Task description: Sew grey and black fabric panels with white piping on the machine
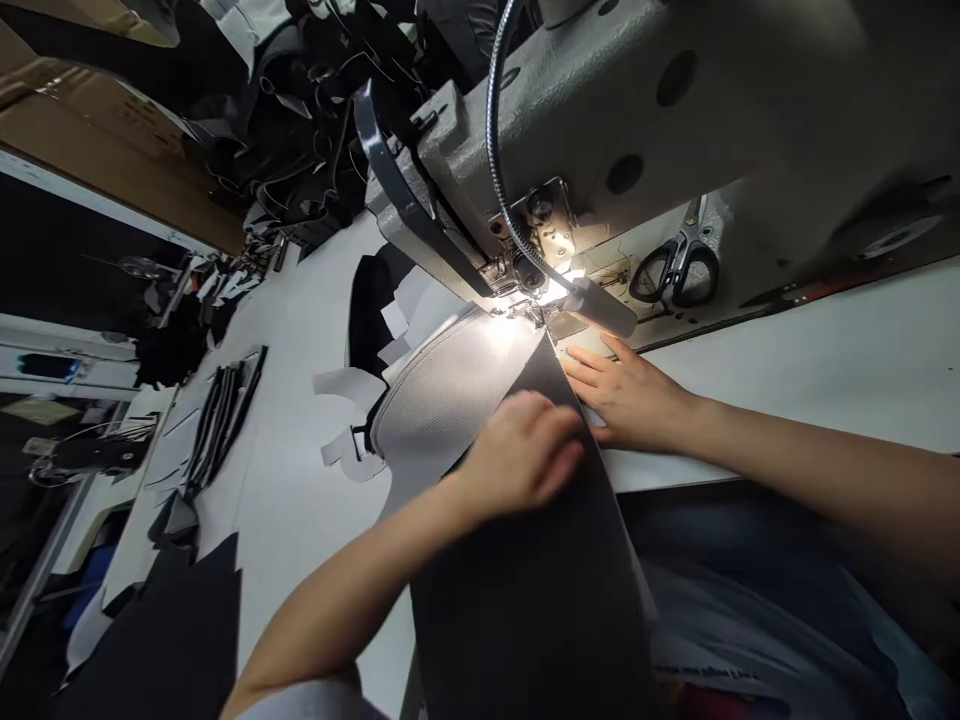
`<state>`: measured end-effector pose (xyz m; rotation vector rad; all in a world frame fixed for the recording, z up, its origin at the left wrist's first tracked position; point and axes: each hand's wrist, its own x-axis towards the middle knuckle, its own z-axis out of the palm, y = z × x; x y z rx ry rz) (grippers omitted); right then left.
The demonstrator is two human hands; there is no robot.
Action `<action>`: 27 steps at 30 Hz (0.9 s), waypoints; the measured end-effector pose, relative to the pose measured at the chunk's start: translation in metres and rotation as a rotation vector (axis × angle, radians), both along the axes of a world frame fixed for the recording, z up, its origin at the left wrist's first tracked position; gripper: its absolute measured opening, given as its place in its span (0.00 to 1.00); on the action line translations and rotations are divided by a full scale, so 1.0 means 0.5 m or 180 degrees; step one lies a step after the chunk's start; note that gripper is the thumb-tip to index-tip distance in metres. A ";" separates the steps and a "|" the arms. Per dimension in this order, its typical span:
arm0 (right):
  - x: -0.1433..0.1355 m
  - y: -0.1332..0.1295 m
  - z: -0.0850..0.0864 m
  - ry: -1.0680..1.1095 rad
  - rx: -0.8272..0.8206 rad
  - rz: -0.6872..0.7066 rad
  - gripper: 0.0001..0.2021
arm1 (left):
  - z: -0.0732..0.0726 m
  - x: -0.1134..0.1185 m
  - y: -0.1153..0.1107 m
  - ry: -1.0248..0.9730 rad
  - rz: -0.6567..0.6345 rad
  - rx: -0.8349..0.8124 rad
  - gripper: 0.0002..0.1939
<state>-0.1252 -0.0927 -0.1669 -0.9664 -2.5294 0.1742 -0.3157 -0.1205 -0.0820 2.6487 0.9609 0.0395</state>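
Left grip point(525, 450): curled over the dark panel point(532, 610), fingers bent and blurred; cannot tell whether pinching the cloth or only pressing down on it. Right grip point(622, 390): open and flat, fingers spread beside the panel's right edge, near the lit stitching area, with nothing visibly held.

Can follow the dark panel from a narrow tip at the sewing machine point(600, 110) down past the bottom of the view. Can see the grey mesh piece point(450, 375) alongside, reaching under the lamp point(604, 305) and lying on the surface point(292, 500), partly covered by the panel.

Looks partway through, judging by the layout. Seemingly finished: the trim along the curved rim of the mesh, with white tabs point(409, 310) sticking out beyond. Probably left: joining the dark panel, given only its tip at the stitching area and a long free length below. Cannot make out any stitches along that edge, nor the needle. Worth noting too: scissors point(682, 270) lying on the machine's base, apparently unused, and a stack of dark strips point(225, 420) farther left.
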 end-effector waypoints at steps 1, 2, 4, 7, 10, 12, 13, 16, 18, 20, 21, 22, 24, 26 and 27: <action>0.000 0.001 0.001 0.0018 0.0006 -0.0005 0.24 | 0.000 -0.014 0.034 0.0559 0.0410 0.0266 0.21; 0.000 0.001 0.003 0.0020 0.0000 -0.0010 0.24 | -0.002 -0.029 0.066 0.1124 0.0751 0.0382 0.25; 0.000 0.001 0.005 0.0020 -0.0020 -0.0007 0.23 | -0.006 -0.054 0.115 0.2048 0.0983 0.0293 0.35; 0.002 0.003 0.006 0.0086 -0.0022 0.0021 0.21 | -0.013 -0.068 0.149 0.2610 0.0660 0.0240 0.36; 0.012 0.004 0.004 0.0206 0.0019 -0.0036 0.20 | -0.019 -0.065 0.156 0.2710 0.0419 0.0410 0.36; 0.016 0.005 0.004 0.0287 0.0081 -0.0183 0.20 | -0.021 -0.061 0.158 0.2722 0.0324 0.0418 0.38; 0.015 0.005 0.005 0.0322 0.0120 -0.0263 0.20 | -0.022 -0.060 0.160 0.2717 0.0290 0.0398 0.39; -0.003 0.002 0.008 0.0360 0.0325 -0.0211 0.13 | -0.018 -0.059 0.167 0.2706 0.0261 0.0296 0.38; -0.021 -0.001 0.006 0.0291 0.0489 0.0130 0.12 | -0.006 -0.056 0.174 0.2687 0.0328 0.0111 0.38; -0.035 -0.003 0.001 0.0206 0.0605 0.0485 0.16 | 0.012 -0.049 0.182 0.2578 0.0428 -0.0282 0.39; -0.037 -0.002 -0.003 0.0179 0.0625 0.0623 0.17 | 0.022 -0.043 0.186 0.2475 0.0474 -0.0522 0.39; -0.036 0.000 -0.007 0.0168 0.0619 0.0725 0.18 | 0.032 -0.037 0.191 0.2339 0.0504 -0.0754 0.38; -0.028 0.006 -0.014 0.0186 0.0552 0.0850 0.19 | 0.046 -0.021 0.203 0.2046 0.0521 -0.1116 0.37; -0.017 0.014 -0.018 0.0237 0.0425 0.0903 0.19 | 0.047 -0.004 0.214 0.1885 0.0523 -0.1236 0.36; -0.013 0.017 -0.019 0.0263 0.0361 0.0909 0.20 | 0.043 0.004 0.218 0.1852 0.0518 -0.1195 0.35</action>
